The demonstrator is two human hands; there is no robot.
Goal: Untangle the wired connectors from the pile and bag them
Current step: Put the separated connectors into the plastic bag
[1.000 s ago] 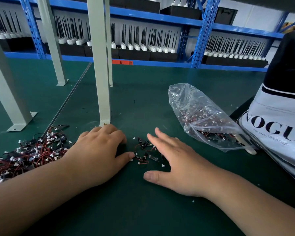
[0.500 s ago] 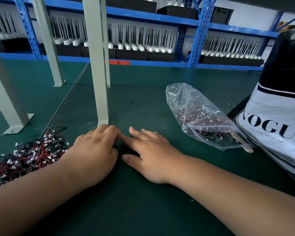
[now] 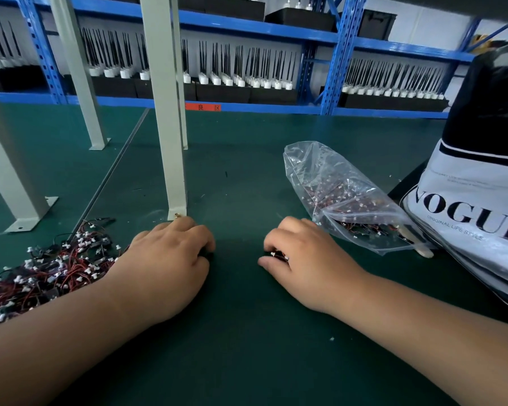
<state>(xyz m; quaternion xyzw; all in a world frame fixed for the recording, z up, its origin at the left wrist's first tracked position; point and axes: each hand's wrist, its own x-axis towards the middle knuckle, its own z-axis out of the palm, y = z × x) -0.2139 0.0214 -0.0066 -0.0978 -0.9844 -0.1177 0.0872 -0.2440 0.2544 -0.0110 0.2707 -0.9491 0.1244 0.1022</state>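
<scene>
— Wired connectors [image 3: 41,273] are heaped at lower left: red and black leads, white plugs, knotted.
— Light and floppy, it is judged; a plug body is best pinched, as thin leads snag.
— A small bunch [image 3: 279,254] is clamped under the curled right hand [image 3: 302,259], just beside the clear bag [image 3: 349,200] at centre right.
— The left hand [image 3: 165,259] is set apart, curled on the mat [image 3: 247,332]; what is held cannot be told.

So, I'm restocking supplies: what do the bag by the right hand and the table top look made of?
The bag looks like thin clear plastic film: see-through, glossy, crinkled. The table top looks like a matte dark green mat, probably rubber or vinyl.
</scene>
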